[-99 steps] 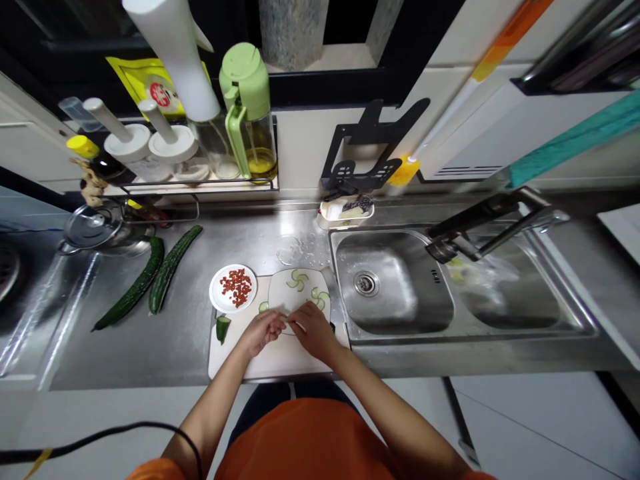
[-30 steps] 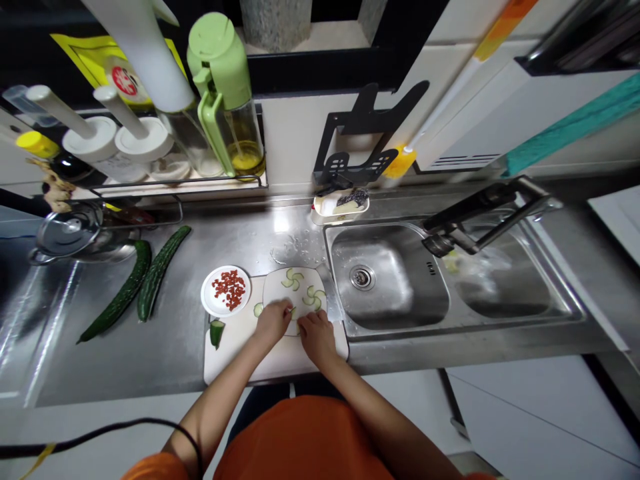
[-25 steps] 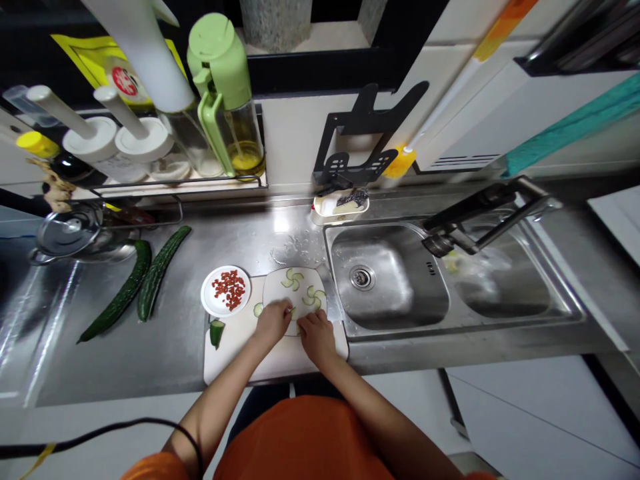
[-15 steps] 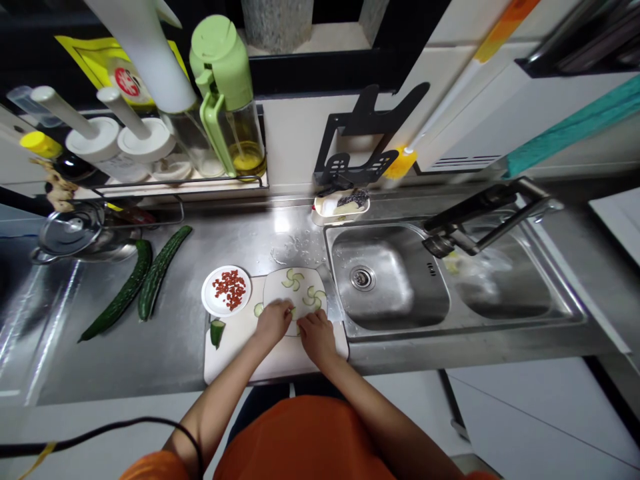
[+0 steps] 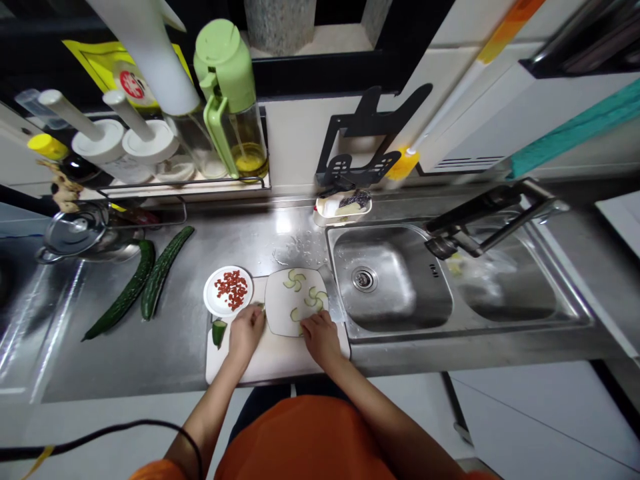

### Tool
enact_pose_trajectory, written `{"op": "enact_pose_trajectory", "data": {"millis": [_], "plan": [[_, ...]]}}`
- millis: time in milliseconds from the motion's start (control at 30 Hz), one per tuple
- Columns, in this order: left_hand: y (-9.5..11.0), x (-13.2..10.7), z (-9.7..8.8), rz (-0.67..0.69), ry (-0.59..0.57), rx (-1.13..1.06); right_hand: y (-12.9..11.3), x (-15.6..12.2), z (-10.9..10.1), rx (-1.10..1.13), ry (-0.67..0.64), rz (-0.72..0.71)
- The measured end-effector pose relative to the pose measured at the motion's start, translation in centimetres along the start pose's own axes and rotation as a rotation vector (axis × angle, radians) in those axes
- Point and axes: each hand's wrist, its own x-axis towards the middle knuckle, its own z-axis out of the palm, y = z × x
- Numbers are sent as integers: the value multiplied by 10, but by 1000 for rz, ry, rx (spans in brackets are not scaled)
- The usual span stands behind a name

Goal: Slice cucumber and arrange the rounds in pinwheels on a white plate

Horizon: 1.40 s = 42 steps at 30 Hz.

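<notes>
A white squarish plate (image 5: 281, 303) lies on a white cutting board (image 5: 273, 360). Thin curved cucumber slices (image 5: 315, 297) form small pinwheels on the plate, with a single slice lower down. Just left of the plate, my left hand (image 5: 245, 335) has its fingers closed on a small cucumber slice (image 5: 261, 307). Over the plate's lower right, my right hand (image 5: 321, 339) has its fingertips pinched together at a cucumber slice, mostly hidden beneath them. A cut cucumber chunk (image 5: 219, 332) rests on the board left of my left hand.
A white dish (image 5: 207, 293) of chopped red bits overlaps the board's upper left. Two whole cucumbers (image 5: 163, 277) lie farther left. On the right, a knife blade (image 5: 334, 303) shows beside the plate, near the steel sink (image 5: 395, 280). A condiment rack (image 5: 200, 187) hangs behind.
My left hand has moved left off the plate to the cucumber slice on the board, uncovering a slice on the plate. My right hand stays almost in place.
</notes>
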Motion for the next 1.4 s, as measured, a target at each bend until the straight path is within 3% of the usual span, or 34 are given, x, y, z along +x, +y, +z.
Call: {"op": "enact_pose_trajectory", "data": {"millis": [200,533,967,1200,1400], "plan": [[-22,-6,3,-152,53,42,-3,0,0,3,5,-19],[-12,-4,15,-142,64,163,-5,0,1,28,2,-75],[-6,-2,15,-133,124,96,-6,-2,2,30,10,-82],[-10,-2,10,-192,116,-64,-7,-1,2,56,30,-101],[-15,-2,0,-248,46,-393,-9,7,6,164,68,-145]]}}
